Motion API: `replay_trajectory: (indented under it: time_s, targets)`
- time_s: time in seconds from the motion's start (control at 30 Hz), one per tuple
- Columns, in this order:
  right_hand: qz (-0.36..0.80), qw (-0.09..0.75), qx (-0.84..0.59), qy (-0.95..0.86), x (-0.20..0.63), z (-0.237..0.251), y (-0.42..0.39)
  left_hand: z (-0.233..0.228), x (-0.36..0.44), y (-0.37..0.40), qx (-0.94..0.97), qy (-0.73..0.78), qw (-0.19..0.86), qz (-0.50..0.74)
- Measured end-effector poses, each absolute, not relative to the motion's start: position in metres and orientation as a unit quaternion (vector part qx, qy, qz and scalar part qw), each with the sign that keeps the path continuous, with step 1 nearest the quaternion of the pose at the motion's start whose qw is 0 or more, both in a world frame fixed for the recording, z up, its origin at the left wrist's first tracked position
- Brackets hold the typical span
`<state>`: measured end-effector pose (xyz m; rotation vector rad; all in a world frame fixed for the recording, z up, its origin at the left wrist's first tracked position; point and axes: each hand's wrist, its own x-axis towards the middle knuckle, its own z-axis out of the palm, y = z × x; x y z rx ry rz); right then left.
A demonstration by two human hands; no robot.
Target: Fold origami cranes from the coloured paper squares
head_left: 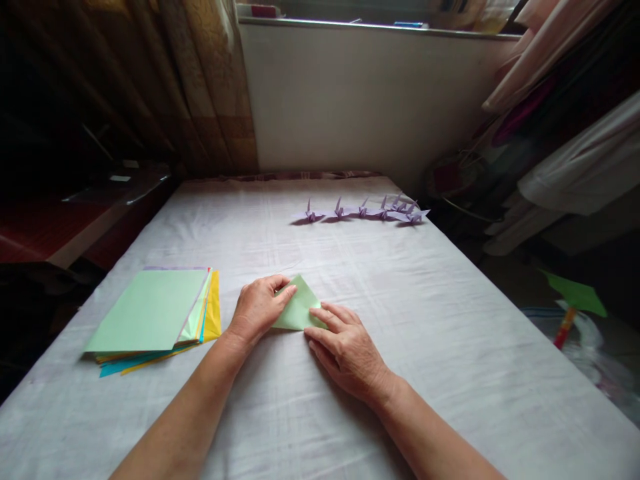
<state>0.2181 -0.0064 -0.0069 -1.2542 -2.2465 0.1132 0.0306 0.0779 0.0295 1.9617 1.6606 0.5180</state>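
Note:
A light green sheet of origami paper (300,308), folded into a triangle-like shape, lies on the white cloth between my hands. My left hand (260,305) grips its left side, thumb on top and the other fingers curled at the edge. On the right corner rest the fingertips of my right hand (345,340), its fingers stretched out and slightly apart. My palms hide the outer corners of the paper.
To the left lies a stack of coloured paper (150,310), pale green on top. Several folded purple paper cranes (363,211) stand in a row at the far right of the cloth-covered surface (425,400). Clothes (585,160) hang at the right, past its edge.

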Motion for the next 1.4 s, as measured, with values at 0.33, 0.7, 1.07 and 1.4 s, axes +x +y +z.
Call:
replay_trajectory:
  time_s: [0.33,0.7,1.07,1.4]
  targets:
    - [0.126,0.435,-0.572,-0.684,0.227,-0.011,0.003,0.028,0.032,0.075,0.685,0.563,0.401,0.230]
    - [0.126,0.361,-0.625,-0.681,0.225,-0.013,0.010,0.022,0.039,0.072,0.736,0.592,0.291,0.150]
    - [0.057,0.267,-0.649,-0.710,0.219,-0.015,0.014,0.005,0.049,0.059,0.803,0.584,0.021,0.117]
    - [0.066,0.261,-0.660,-0.701,0.218,-0.015,0.014,0.017,0.047,0.045,0.853,0.512,-0.023,0.098]
